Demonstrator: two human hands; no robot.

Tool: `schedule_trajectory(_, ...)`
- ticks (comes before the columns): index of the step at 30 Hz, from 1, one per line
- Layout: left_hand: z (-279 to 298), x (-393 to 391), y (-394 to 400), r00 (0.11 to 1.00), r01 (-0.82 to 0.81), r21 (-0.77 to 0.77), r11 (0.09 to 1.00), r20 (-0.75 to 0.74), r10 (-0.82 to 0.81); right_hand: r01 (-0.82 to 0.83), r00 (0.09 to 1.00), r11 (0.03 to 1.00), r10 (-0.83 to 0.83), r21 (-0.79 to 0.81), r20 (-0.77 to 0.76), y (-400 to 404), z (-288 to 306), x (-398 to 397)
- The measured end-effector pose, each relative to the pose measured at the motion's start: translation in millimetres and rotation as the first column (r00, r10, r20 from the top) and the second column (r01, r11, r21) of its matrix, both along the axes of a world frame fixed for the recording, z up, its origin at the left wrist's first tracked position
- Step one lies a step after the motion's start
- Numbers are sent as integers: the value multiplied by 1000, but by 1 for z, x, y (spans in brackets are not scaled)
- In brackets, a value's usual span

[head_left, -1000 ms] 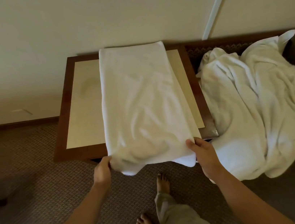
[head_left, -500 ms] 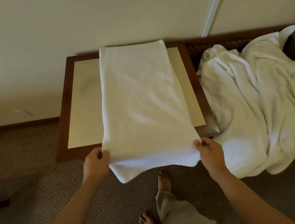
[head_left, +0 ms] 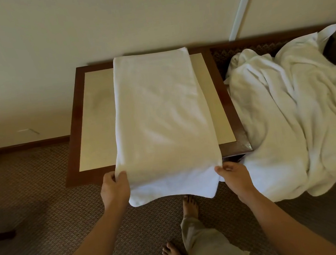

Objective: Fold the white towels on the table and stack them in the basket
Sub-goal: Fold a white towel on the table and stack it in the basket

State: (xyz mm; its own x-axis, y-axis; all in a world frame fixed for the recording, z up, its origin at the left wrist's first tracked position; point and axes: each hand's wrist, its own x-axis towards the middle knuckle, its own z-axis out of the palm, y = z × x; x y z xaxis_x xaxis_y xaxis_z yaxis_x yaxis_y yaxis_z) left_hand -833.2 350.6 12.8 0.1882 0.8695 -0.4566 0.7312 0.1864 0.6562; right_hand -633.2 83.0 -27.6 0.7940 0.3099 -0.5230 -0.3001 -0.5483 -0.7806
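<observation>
Standing against a pale wall [head_left: 63, 34]: small table [head_left: 75, 123] with dark wooden border and cream inset, on brown patterned carpet [head_left: 32, 200]. Stretched lengthwise over the tabletop, from far edge to beyond near edge: folded white towel [head_left: 161, 117], its near end hanging off the front. Pinching the towel's near left corner, thumb on top: left hand [head_left: 115, 188]. Pinching the near right corner likewise: right hand [head_left: 234, 176]. Heaped just beyond the table's right edge, touching its near right corner: crumpled pile of white towels [head_left: 302, 119], draped over something dark, possibly a basket, too covered to tell. Running up the wall behind the pile: white strip [head_left: 242, 2]. Visible below the towel's hanging end: bare feet [head_left: 190, 206] and light trouser leg [head_left: 200, 241]. Along the left wall base: dark skirting board [head_left: 20, 146].
</observation>
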Motion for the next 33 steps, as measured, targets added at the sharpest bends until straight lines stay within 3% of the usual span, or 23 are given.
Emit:
schedule_trajectory(2, 0, 1, -3, 993, -73, -77, 994, 89, 80, 59, 998, 995, -58, 81, -14, 4, 3, -2)
schedule_trajectory(6, -7, -7, 0, 986, -94, -138, 986, 125, 112, 173, 981, 970, -156, 168, -112, 9, 3, -4)
schedule_trajectory(15, -16, -6, -17, 975, -222, -55, 973, 14, 223, 225, 974, 973, -225, 45, -21, 8, 3, 2)
schedule_trajectory(21, -11, 1, -19, 957, -217, -134, 967, 166, 238, 234, 972, 969, -231, 73, -47, 12, 2, 1)
schedule_trajectory(23, -14, -2, -13, 969, -197, -113, 974, 128, 211, 207, 978, 973, -204, 101, -43, 10, 0, 1)
schedule_trajectory(25, -17, -6, -7, 985, -166, -62, 984, 44, 169, 179, 983, 982, -181, 61, 22, 8, -2, 3)
schedule_trajectory(29, -12, -2, -3, 995, -101, 117, 988, 35, 98, 138, 980, 979, -113, -149, 166, 13, 0, 2)
schedule_trajectory(33, -7, 10, 7, 993, 107, 270, 957, -79, -89, 243, 898, 937, -120, -250, 424, 24, 3, -3)
